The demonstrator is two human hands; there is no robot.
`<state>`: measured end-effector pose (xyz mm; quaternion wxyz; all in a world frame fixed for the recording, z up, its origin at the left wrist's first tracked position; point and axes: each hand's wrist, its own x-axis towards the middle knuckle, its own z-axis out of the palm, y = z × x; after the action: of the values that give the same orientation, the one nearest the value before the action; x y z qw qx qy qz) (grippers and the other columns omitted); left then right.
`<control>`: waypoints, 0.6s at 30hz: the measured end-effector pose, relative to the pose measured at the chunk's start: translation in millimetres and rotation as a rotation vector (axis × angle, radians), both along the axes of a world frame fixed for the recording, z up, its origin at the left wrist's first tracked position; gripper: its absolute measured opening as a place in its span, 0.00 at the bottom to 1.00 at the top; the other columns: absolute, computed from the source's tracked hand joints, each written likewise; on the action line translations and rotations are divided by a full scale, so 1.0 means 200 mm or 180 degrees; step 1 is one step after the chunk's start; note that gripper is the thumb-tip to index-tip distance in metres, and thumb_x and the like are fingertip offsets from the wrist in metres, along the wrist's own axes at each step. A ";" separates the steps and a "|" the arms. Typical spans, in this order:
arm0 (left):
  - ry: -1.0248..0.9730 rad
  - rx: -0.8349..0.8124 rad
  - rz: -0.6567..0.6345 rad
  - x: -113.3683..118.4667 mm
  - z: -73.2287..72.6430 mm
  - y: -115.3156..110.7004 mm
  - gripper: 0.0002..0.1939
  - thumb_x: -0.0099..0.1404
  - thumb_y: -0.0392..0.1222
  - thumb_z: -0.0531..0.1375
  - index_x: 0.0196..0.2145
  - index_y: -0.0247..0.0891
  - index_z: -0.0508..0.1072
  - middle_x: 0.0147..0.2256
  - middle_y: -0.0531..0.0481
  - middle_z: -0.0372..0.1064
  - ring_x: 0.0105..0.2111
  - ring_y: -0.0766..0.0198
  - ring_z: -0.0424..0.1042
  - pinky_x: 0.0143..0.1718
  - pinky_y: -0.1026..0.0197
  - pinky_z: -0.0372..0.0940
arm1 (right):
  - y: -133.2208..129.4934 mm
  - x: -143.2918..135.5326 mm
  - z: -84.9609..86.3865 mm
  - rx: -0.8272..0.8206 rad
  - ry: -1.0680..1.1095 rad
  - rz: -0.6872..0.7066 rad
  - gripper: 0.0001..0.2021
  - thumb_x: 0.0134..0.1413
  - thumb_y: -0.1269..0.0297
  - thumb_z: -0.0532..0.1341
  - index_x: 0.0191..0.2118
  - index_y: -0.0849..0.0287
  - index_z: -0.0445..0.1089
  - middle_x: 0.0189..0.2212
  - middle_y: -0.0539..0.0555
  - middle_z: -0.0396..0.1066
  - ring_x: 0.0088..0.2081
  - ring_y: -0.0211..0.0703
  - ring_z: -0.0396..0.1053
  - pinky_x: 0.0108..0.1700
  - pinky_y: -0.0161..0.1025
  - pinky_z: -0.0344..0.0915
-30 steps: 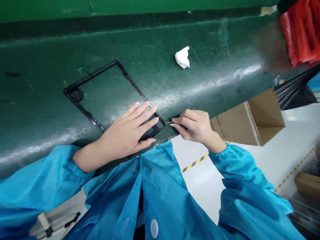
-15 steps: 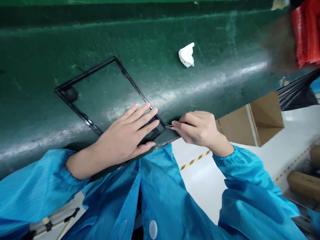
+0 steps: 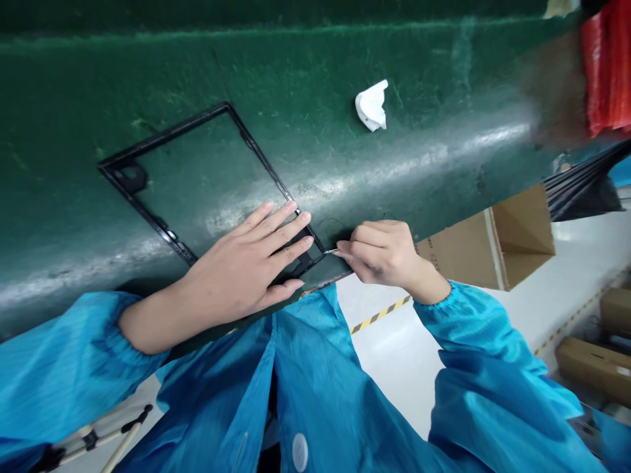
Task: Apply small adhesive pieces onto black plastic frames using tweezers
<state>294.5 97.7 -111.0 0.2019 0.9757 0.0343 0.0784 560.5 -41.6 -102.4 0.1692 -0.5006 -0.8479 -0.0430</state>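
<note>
A thin black rectangular frame (image 3: 160, 137) lies at a slant on the green tabletop (image 3: 305, 79). Spread flat across its near right part is my left hand (image 3: 241, 263), fingers stretched out, fingertips on the frame's right side. My right hand (image 3: 379, 253) is closed in a pinch just right of the frame's near right corner. Between its fingertips shows a short, thin metal tip (image 3: 331, 251) that meets that corner. The rest of this tool is hidden in the hand, so its kind cannot be made out. A fine dark thread-like strand curves beside the fingers.
A crumpled white piece (image 3: 371, 106) lies farther back on the tabletop. Red plastic wrap (image 3: 608, 69) is at the far right. An open cardboard box (image 3: 463, 253) stands beyond the table's right edge, beside a black bag (image 3: 586, 187). Yellow-and-black tape (image 3: 382, 316) marks the floor.
The view has shifted slightly. My right hand has drawn a little closer to the frame's corner, and less of the metal tip shows. My left hand stays flat on the frame.
</note>
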 end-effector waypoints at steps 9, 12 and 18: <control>-0.0026 0.0060 -0.0005 0.00 -0.02 0.00 0.30 0.78 0.53 0.56 0.69 0.31 0.67 0.74 0.34 0.53 0.76 0.39 0.48 0.77 0.33 0.50 | 0.04 0.03 -0.04 -0.0136 0.0509 0.0065 0.09 0.66 0.63 0.66 0.33 0.58 0.71 0.25 0.46 0.58 0.26 0.36 0.56 0.28 0.41 0.50; -0.0031 0.0069 -0.0042 0.00 -0.02 0.01 0.29 0.78 0.52 0.56 0.69 0.32 0.67 0.74 0.35 0.54 0.76 0.39 0.49 0.77 0.33 0.49 | 0.06 0.04 -0.03 -0.0275 0.0638 0.0087 0.10 0.66 0.62 0.66 0.33 0.58 0.72 0.26 0.47 0.60 0.26 0.36 0.56 0.28 0.40 0.51; -0.0038 0.0121 -0.0085 0.00 -0.02 0.01 0.30 0.78 0.54 0.56 0.69 0.33 0.68 0.74 0.36 0.54 0.76 0.39 0.50 0.77 0.32 0.49 | 0.06 0.03 -0.01 -0.0780 0.1170 0.0113 0.11 0.66 0.59 0.67 0.33 0.57 0.72 0.26 0.46 0.62 0.26 0.33 0.58 0.28 0.38 0.51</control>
<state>293.9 99.7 -115.9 0.1846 0.9792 0.0185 0.0822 566.2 -29.9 -105.1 0.2597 -0.5018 -0.8104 0.1553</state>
